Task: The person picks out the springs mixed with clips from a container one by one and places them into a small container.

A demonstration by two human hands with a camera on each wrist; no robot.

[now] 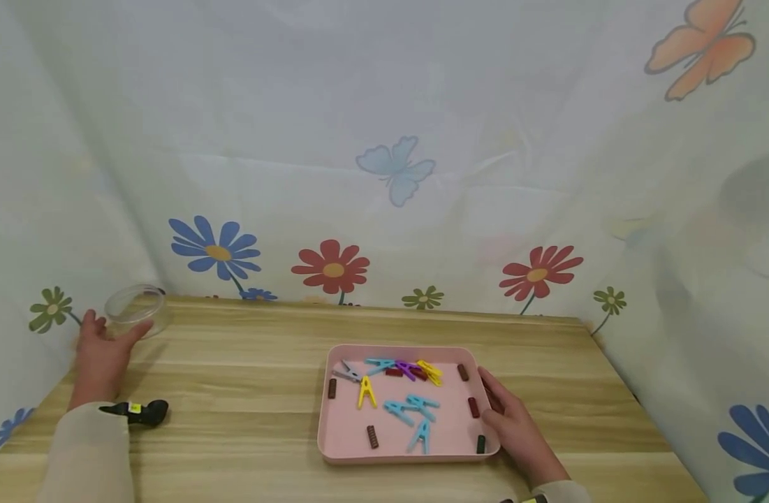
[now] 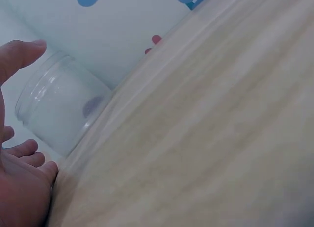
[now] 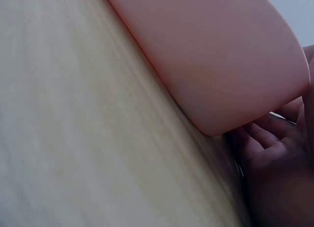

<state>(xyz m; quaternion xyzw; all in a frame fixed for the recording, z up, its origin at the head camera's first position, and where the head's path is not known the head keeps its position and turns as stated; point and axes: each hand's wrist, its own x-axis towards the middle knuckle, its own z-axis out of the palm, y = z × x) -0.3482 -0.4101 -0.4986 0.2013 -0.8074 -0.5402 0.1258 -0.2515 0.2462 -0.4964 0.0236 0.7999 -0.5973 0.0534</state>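
Observation:
A clear round jar (image 1: 160, 320) stands at the far left of the table. My left hand (image 1: 104, 356) is right by it, thumb and fingers spread wide. In the left wrist view the thumb stands apart from the jar (image 2: 64, 102), with the other fingers near its base. My right hand (image 1: 516, 426) grips the right side of a shallow pink tray (image 1: 346, 426), thumb at the rim and fingers outside the wall. Inside the tray lie light blue clothespins (image 1: 420, 436), yellow clothespins (image 1: 367, 392), a purple clothespin (image 1: 406, 369) and a grey clothespin (image 1: 348, 374).
Several small dark ribbed pieces, among them a brown piece (image 1: 372, 436), a red piece (image 1: 473, 407) and a green piece (image 1: 481, 444), are scattered in the tray. The wooden table (image 1: 233, 391) backs onto a flower-printed cloth (image 1: 283, 188), which also hangs along both sides.

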